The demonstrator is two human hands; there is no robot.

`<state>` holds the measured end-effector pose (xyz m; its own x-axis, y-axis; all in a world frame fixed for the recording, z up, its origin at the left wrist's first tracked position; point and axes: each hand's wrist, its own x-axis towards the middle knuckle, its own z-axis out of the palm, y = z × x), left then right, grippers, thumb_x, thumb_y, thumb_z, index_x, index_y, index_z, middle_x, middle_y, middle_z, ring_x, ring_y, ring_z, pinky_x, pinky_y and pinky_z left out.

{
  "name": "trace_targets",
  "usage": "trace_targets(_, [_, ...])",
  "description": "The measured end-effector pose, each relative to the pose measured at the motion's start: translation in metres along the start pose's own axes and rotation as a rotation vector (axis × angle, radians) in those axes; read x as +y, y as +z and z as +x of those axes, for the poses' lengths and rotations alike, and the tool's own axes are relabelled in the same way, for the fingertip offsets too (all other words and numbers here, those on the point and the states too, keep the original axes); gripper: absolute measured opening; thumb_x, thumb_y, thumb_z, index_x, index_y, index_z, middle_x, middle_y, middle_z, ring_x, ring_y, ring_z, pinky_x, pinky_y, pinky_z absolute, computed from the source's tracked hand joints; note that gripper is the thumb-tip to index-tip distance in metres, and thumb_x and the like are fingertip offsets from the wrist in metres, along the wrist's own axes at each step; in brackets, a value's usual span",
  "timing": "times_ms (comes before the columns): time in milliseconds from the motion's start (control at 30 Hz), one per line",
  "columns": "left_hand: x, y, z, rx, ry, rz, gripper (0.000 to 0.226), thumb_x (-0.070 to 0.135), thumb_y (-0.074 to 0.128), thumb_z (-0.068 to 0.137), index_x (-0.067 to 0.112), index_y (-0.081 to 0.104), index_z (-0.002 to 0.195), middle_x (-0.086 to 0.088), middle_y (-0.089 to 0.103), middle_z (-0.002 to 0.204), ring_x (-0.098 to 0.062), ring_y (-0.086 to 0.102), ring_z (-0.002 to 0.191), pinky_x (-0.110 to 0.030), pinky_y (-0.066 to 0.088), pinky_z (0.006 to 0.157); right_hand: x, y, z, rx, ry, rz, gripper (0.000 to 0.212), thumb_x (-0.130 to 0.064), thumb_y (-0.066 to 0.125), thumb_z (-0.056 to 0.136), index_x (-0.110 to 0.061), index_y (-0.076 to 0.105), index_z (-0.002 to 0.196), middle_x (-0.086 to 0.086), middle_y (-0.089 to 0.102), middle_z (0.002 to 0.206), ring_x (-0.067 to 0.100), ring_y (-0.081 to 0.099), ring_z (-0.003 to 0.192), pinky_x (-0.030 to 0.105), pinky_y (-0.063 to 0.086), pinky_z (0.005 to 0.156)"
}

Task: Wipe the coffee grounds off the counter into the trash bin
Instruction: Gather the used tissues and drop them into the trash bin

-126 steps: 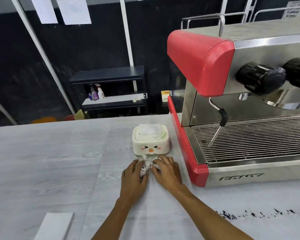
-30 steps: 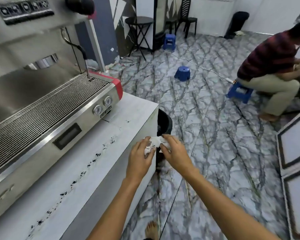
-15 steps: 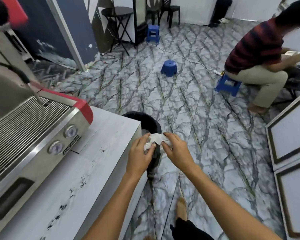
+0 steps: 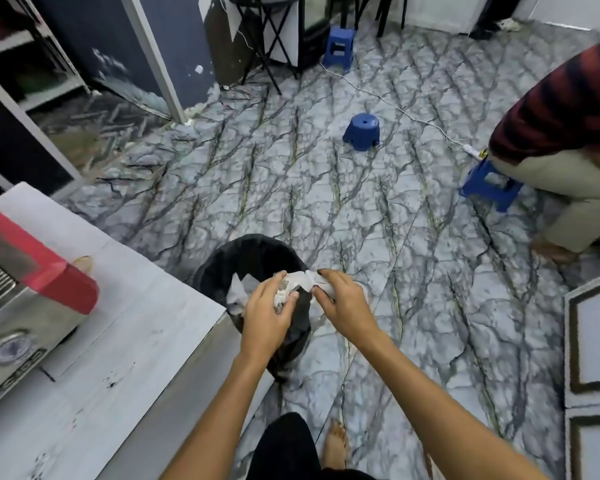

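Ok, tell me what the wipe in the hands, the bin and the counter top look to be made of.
Wipe: soft white tissue or paper, matte, crumpled and twisted between both hands.
Bin: lined with thin black plastic film, going by its slight sheen and wrinkles; the bin's own wall is hidden.
Counter top: pale grey wood-grain surface, probably laminate; the streaks look printed, finish matte.

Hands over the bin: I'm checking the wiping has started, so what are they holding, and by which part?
A crumpled white tissue: the left hand grips its bunched left end, the right hand pinches its right end.
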<state>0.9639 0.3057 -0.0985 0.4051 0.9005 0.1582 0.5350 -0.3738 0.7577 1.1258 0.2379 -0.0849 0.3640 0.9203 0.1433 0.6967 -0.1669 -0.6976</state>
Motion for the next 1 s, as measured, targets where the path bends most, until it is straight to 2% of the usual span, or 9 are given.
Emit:
trace_targets(100, [-0.002,0.015,0.022,0.032,-0.081,-0.008,0.044,0.031,0.067,0.094,0.016,0.059,0.136,0.01,0.054,0.131,0.031,0.02,0.113,0.01,0.014,0.09,0.018,0.003,0.032,-0.062,-0.013,-0.014,0.037,-0.028,0.061,0.093,-0.01,0.057,0.125,0.004,0.061,0.12,0.016,0.056,0.111,0.015,0.034,0.093])
trace_targets(167, [-0.007,0.023,0.037,0.054,-0.154,-0.014,0.045,0.035,0.066,0.095,0.02,0.058,0.136,0.017,0.048,0.128,0.023,0.027,0.118,0.005,0.015,0.095,0.028,0.009,0.054,-0.12,-0.026,-0.024,0.037,-0.03,0.06,0.094,-0.011,0.057,0.126,0.003,0.06,0.121,0.017,0.056,0.111,0.016,0.035,0.094])
trace_targets(267, [-0.021,0.035,0.062,0.082,-0.241,-0.021,0.044,0.038,0.064,0.095,0.025,0.057,0.136,0.012,0.054,0.137,0.0,0.043,0.128,-0.023,0.034,0.108,0.039,0.022,0.089,-0.181,-0.03,-0.038,0.038,-0.031,0.059,0.095,-0.013,0.056,0.128,0.002,0.059,0.123,0.017,0.054,0.112,0.017,0.034,0.092])
trace_targets(333, [-0.034,0.046,0.08,0.099,-0.271,-0.024,0.041,0.038,0.064,0.095,0.029,0.056,0.134,0.011,0.059,0.133,-0.008,0.051,0.123,-0.035,0.042,0.105,0.046,0.033,0.112,-0.216,-0.031,-0.044,0.039,-0.03,0.059,0.095,-0.012,0.055,0.129,0.003,0.058,0.124,0.017,0.053,0.114,0.016,0.033,0.092])
trace_targets(400, [-0.044,0.054,0.095,0.119,-0.316,-0.026,0.039,0.035,0.065,0.094,0.028,0.058,0.131,0.009,0.062,0.125,-0.012,0.055,0.117,-0.034,0.044,0.1,0.052,0.047,0.135,-0.282,-0.039,-0.05,0.039,-0.029,0.059,0.095,-0.011,0.056,0.129,0.005,0.059,0.124,0.021,0.054,0.114,0.02,0.036,0.093])
trace_targets(533, [-0.064,0.062,0.112,0.134,-0.414,-0.024,0.036,0.028,0.066,0.093,0.019,0.06,0.128,0.004,0.064,0.122,-0.015,0.056,0.114,-0.024,0.042,0.095,0.064,0.077,0.167,-0.425,-0.059,-0.055,0.038,-0.027,0.059,0.094,-0.009,0.056,0.127,0.009,0.06,0.123,0.028,0.058,0.11,0.035,0.046,0.092])
trace_targets(700, [-0.096,0.072,0.119,0.16,-0.558,0.011,0.039,0.031,0.066,0.094,0.021,0.059,0.131,0.002,0.063,0.124,-0.014,0.056,0.115,-0.017,0.036,0.093,0.076,0.109,0.195,-0.576,-0.074,-0.076,0.041,-0.028,0.056,0.096,-0.009,0.052,0.132,0.01,0.057,0.128,0.027,0.055,0.114,0.037,0.046,0.094])
trace_targets(867, [-0.133,0.101,0.128,0.184,-0.708,0.0,0.041,0.033,0.067,0.093,0.024,0.059,0.132,0.001,0.062,0.124,-0.017,0.057,0.114,-0.025,0.044,0.094,0.113,0.154,0.223,-0.711,-0.105,-0.104,0.041,-0.029,0.053,0.097,-0.008,0.051,0.132,0.012,0.055,0.129,0.03,0.054,0.116,0.042,0.047,0.093])
trace_targets(1000, [-0.166,0.139,0.129,0.167,-0.815,-0.021,0.039,0.033,0.067,0.092,0.024,0.06,0.129,0.001,0.062,0.124,-0.021,0.057,0.114,-0.029,0.048,0.092,0.145,0.195,0.24,-0.788,-0.097,-0.101,0.041,-0.027,0.054,0.097,-0.006,0.051,0.132,0.014,0.055,0.13,0.031,0.056,0.115,0.039,0.047,0.09])
